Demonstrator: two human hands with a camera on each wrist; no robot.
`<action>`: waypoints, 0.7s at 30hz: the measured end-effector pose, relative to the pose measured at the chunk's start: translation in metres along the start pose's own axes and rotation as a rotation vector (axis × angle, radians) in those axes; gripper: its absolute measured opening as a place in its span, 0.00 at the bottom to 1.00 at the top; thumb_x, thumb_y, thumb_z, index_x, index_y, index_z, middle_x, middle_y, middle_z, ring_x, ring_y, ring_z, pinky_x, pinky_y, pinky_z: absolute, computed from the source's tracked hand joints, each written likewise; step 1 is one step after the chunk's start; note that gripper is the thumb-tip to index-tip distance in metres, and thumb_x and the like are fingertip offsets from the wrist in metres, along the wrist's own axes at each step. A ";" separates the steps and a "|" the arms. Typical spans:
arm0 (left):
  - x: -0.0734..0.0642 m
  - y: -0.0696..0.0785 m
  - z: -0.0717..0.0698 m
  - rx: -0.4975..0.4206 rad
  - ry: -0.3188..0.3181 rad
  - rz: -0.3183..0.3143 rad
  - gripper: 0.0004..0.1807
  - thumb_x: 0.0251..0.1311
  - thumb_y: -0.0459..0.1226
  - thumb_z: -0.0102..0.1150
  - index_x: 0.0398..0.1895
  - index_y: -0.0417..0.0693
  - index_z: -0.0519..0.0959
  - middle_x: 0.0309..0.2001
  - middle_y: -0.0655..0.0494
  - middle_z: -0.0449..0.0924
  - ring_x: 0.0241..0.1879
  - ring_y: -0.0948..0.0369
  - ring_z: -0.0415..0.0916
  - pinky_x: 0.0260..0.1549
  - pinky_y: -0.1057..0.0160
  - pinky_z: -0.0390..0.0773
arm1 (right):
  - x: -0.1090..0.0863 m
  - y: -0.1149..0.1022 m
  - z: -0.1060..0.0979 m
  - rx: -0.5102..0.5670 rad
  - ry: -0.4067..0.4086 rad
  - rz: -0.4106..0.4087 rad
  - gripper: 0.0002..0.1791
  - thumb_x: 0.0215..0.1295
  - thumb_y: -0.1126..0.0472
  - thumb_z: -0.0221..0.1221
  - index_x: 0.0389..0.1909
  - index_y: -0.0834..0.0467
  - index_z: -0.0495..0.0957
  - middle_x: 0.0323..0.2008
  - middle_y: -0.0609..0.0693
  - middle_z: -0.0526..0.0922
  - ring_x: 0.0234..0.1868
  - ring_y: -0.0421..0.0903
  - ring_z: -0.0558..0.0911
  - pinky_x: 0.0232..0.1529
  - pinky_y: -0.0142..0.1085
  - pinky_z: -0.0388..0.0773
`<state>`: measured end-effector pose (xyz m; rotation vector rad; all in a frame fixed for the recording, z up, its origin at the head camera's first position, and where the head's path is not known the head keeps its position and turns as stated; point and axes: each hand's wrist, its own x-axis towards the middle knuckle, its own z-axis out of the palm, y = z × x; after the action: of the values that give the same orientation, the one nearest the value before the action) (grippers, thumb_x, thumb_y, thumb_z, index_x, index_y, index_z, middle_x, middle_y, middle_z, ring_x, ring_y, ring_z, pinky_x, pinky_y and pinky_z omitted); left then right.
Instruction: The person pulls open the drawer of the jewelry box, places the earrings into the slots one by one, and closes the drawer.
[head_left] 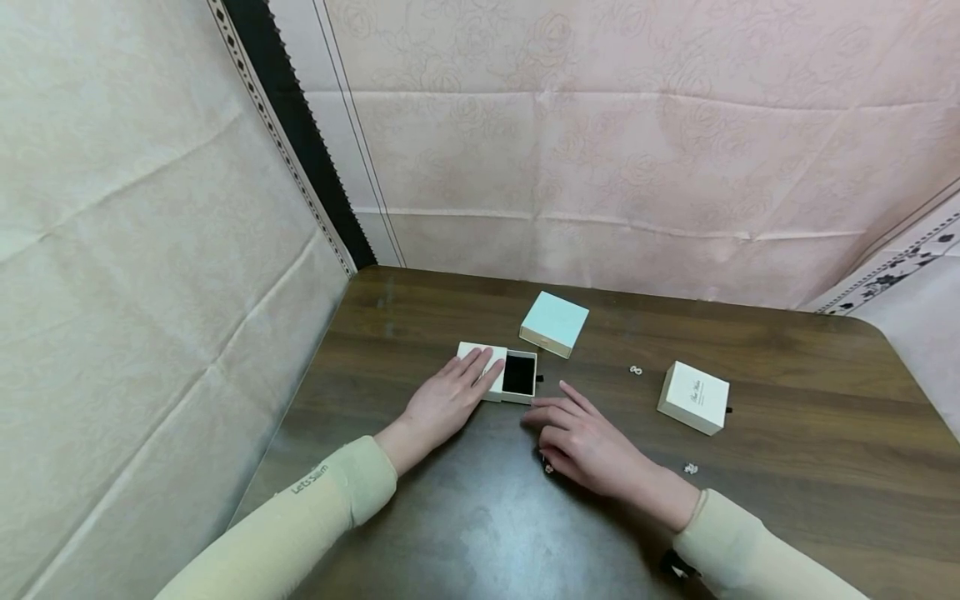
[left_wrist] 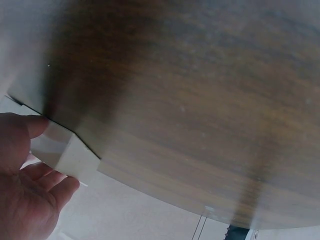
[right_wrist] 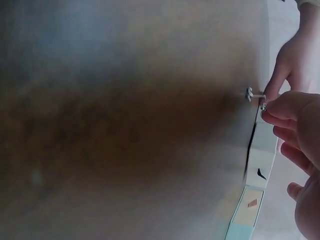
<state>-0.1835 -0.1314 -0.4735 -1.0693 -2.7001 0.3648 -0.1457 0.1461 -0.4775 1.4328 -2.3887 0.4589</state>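
Note:
A small white drawer box lies on the table with its drawer pulled out to the right, dark lining showing. My left hand holds the box's sleeve, fingers across the top; in the left wrist view the thumb is on one side and fingers on the other. Just right of the drawer, my right hand is above the table, index finger near the drawer's front corner. In the right wrist view its thumb and fingertip pinch a small silvery earring, with a flower-like end sticking out.
A light blue box stands behind the drawer. To the right is a closed white box with lettering and a dark tab. Small silvery trinkets and a flower-shaped cluster lie on the wooden table. Cloth hangs behind.

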 end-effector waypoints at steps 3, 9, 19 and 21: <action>0.000 0.000 -0.001 -0.001 -0.005 -0.002 0.31 0.80 0.28 0.50 0.83 0.46 0.62 0.81 0.42 0.64 0.79 0.50 0.65 0.72 0.54 0.73 | 0.000 0.003 -0.003 0.006 0.010 0.025 0.10 0.59 0.68 0.73 0.29 0.53 0.81 0.57 0.53 0.86 0.67 0.56 0.80 0.73 0.66 0.65; 0.000 0.000 -0.002 0.013 -0.003 0.000 0.31 0.79 0.27 0.51 0.83 0.45 0.63 0.80 0.43 0.64 0.78 0.50 0.65 0.72 0.54 0.73 | -0.001 0.009 -0.006 0.010 0.023 0.066 0.09 0.61 0.68 0.72 0.30 0.53 0.81 0.58 0.55 0.87 0.67 0.56 0.80 0.73 0.67 0.65; 0.000 -0.001 -0.001 0.035 0.020 0.011 0.31 0.78 0.27 0.52 0.82 0.46 0.64 0.80 0.43 0.66 0.78 0.51 0.67 0.71 0.55 0.74 | -0.014 0.020 -0.006 -0.039 -0.023 0.022 0.08 0.58 0.66 0.78 0.31 0.53 0.87 0.59 0.55 0.86 0.68 0.58 0.80 0.74 0.66 0.65; 0.000 -0.001 -0.001 0.037 0.028 0.011 0.31 0.78 0.27 0.52 0.82 0.46 0.64 0.79 0.43 0.66 0.77 0.51 0.67 0.71 0.55 0.74 | -0.015 0.022 -0.005 -0.050 -0.016 -0.006 0.08 0.57 0.65 0.78 0.31 0.53 0.87 0.58 0.55 0.86 0.67 0.59 0.81 0.73 0.66 0.66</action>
<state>-0.1838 -0.1318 -0.4725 -1.0716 -2.6539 0.3967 -0.1574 0.1701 -0.4816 1.4270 -2.3906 0.3850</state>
